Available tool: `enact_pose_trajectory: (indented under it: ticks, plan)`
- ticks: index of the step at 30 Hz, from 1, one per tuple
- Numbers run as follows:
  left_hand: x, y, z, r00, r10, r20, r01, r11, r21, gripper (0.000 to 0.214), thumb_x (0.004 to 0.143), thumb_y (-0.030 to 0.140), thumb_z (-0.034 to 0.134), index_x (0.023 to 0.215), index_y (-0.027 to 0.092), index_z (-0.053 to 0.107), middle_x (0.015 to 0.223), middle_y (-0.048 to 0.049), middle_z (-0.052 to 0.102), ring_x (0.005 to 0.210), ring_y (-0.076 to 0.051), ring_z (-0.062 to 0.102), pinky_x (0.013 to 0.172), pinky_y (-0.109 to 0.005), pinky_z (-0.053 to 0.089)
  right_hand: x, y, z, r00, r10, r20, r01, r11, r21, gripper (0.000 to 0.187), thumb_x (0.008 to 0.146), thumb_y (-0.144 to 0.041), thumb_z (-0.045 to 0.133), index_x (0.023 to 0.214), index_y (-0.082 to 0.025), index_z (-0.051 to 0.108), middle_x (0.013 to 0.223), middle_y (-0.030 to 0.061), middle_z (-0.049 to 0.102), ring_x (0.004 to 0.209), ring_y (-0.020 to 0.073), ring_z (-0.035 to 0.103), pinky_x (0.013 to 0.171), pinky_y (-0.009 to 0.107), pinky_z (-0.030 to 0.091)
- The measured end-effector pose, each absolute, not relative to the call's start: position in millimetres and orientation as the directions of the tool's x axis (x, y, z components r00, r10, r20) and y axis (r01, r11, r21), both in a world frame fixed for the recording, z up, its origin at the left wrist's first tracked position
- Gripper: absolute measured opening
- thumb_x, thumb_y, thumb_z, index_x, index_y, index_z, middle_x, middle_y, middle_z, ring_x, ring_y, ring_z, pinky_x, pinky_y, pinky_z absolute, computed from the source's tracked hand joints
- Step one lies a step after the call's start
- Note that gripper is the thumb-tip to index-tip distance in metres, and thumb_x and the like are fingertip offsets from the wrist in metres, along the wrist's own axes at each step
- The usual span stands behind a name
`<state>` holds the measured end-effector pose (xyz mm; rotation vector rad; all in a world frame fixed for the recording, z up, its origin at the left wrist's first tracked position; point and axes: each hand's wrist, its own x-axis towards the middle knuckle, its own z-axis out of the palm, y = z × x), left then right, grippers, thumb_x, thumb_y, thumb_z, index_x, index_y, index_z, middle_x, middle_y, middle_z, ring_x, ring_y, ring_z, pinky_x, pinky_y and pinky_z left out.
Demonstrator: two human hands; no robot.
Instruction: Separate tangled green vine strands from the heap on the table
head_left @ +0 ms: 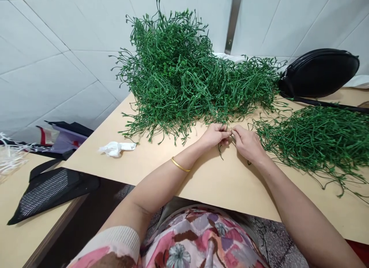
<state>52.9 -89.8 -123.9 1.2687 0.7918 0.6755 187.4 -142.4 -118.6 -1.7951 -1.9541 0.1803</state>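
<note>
- My left hand (pixel 215 135) and right hand (pixel 248 144) are closed, fingertips together pinching a thin green stem (pixel 220 149), just above the surface (pixel 201 175).
- A gold bangle (pixel 180 165) circles my left wrist.
- A crumpled tissue (pixel 117 148) lies left of my hands.
- A smaller green pile (pixel 317 141) sits to my right.
- A big tangled green pile (pixel 173 75) rises just ahead.
- A black bag (pixel 318 73) lies farthest right.

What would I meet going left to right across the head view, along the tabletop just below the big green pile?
Crumpled white tissue → gold bangle → left hand → right hand → smaller pile of green plastic sprigs
</note>
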Motion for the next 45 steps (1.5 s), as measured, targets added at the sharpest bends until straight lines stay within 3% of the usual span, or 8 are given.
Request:
enact_pose_trajectory:
  ticks: [4,10,15,21,29,33,41,45]
  plan:
    - [52.4,-89.0,-124.8,0.602,0.779,-0.178,-0.063,0.268,0.961,0.012,0.070,0.012,0.059,0.062,0.013,0.050,0.051,0.0008,0.052,0.045,-0.006,0.051,0.046,-0.019,0.038,186.9,-143.9,-114.2,-0.032,0.973,0.229,0.878,0.136,-0.459,0.025,0.088,-0.031,0.036,0.083,-0.020,0.058,0.064,0.0031,0.058,0.057,0.0152,0.046,0.055,0.025,0.027]
    - [51.6,-88.5,-125.2,0.645,0.759,-0.091,-0.009,0.126,0.992,0.027,0.071,0.016,0.061,0.052,0.014,0.042,0.044,0.0048,0.038,0.039,-0.002,0.030,0.040,-0.018,0.017,194.8,-137.1,-116.7,-0.020,0.983,0.183,0.817,0.121,-0.564,0.028,0.084,-0.031,0.041,0.058,-0.019,0.044,0.054,-0.0002,0.043,0.054,0.0125,0.037,0.053,0.026,0.025]
    - [42.7,-87.1,-114.9,0.778,0.622,-0.090,-0.164,0.339,0.926,0.026,0.062,0.024,0.071,0.063,0.014,0.047,0.051,0.0041,0.043,0.040,-0.001,0.030,0.041,-0.018,0.012,194.8,-138.5,-111.2,-0.093,0.996,0.014,0.197,0.032,-0.980,0.034,0.077,-0.049,0.052,0.060,-0.020,0.044,0.052,-0.0049,0.033,0.046,0.0080,0.026,0.045,0.024,0.022]
    - [43.1,-86.9,-115.2,0.814,0.576,-0.069,-0.246,0.451,0.858,0.030,0.057,0.025,0.075,0.067,0.014,0.049,0.054,0.0025,0.048,0.041,-0.001,0.031,0.040,-0.016,0.011,195.9,-139.8,-101.4,-0.013,0.997,0.070,-0.204,0.066,-0.977,0.033,0.069,-0.043,0.065,0.057,-0.019,0.047,0.051,-0.0067,0.028,0.044,0.0057,0.023,0.043,0.023,0.021]
    - [51.0,-85.9,-127.8,0.597,0.797,-0.091,-0.174,0.240,0.955,0.025,0.068,0.022,0.066,0.061,0.014,0.044,0.051,0.0050,0.042,0.040,-0.002,0.036,0.040,-0.017,0.018,207.9,-131.0,-113.2,0.317,0.944,0.086,0.095,0.058,-0.994,0.034,0.064,-0.049,0.069,0.065,-0.018,0.054,0.058,-0.0039,0.045,0.049,0.0063,0.033,0.044,0.022,0.025]
    - [56.0,-91.6,-128.2,0.545,0.838,0.023,-0.137,0.062,0.989,0.024,0.071,0.021,0.061,0.057,0.014,0.043,0.046,0.0062,0.040,0.041,-0.002,0.034,0.043,-0.018,0.022,202.2,-134.5,-112.7,0.228,0.970,0.089,0.220,0.038,-0.975,0.038,0.063,-0.052,0.070,0.076,-0.017,0.061,0.064,-0.0010,0.055,0.056,0.0089,0.042,0.049,0.023,0.031]
    - [61.4,-93.1,-130.2,0.470,0.874,0.126,-0.121,-0.078,0.990,0.014,0.067,0.012,0.058,0.064,0.015,0.045,0.052,0.0064,0.046,0.046,-0.004,0.040,0.048,-0.019,0.029,192.1,-139.7,-112.3,-0.083,0.985,-0.154,0.012,-0.154,-0.988,0.041,0.060,-0.041,0.071,0.090,-0.014,0.063,0.058,-0.0028,0.053,0.045,0.0054,0.033,0.043,0.022,0.022]
    - [60.6,-91.8,-132.9,0.460,0.884,0.082,-0.040,-0.072,0.997,0.017,0.071,0.015,0.057,0.063,0.016,0.042,0.049,0.0073,0.041,0.043,-0.004,0.035,0.046,-0.020,0.027,197.6,-137.6,-117.9,-0.062,0.994,-0.093,0.228,-0.077,-0.971,0.028,0.067,-0.034,0.062,0.088,-0.015,0.065,0.055,-0.0039,0.049,0.048,0.0077,0.035,0.047,0.023,0.026]
